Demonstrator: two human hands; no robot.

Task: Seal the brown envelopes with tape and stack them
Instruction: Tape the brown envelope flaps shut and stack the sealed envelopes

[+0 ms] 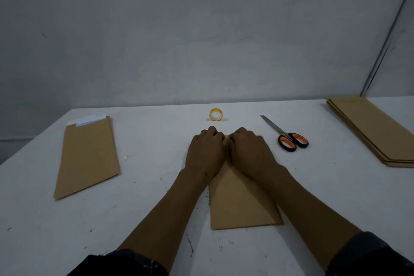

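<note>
A white table [67, 219], scuffed with small dark marks, fills the lower half of the view, with a plain grey wall [179, 29] behind it. At the far right edge lies a stack of brown envelopes [371, 130], fanned slightly so several edges show. On the left lies a single brown envelope [87, 157] with white paper [89, 120] sticking out of its far end. In the middle, directly in front of the person, lies another brown envelope [239, 204], lengthwise away from the viewer, its far end covered by both hands. The left hand [206, 152] and the right hand [248, 152] sit side by side, touching, palms down on that far end with the fingers curled over it; whether they pinch the flap or only press on it cannot be told, since the fingertips are hidden. Dark sleeves [369, 253] are pushed up on both forearms. Just right of the hands lie scissors [286, 135] with orange and black handles, blades closed and pointing away. Beyond the hands a small roll of yellow tape [215, 114] stands on its edge.
</note>
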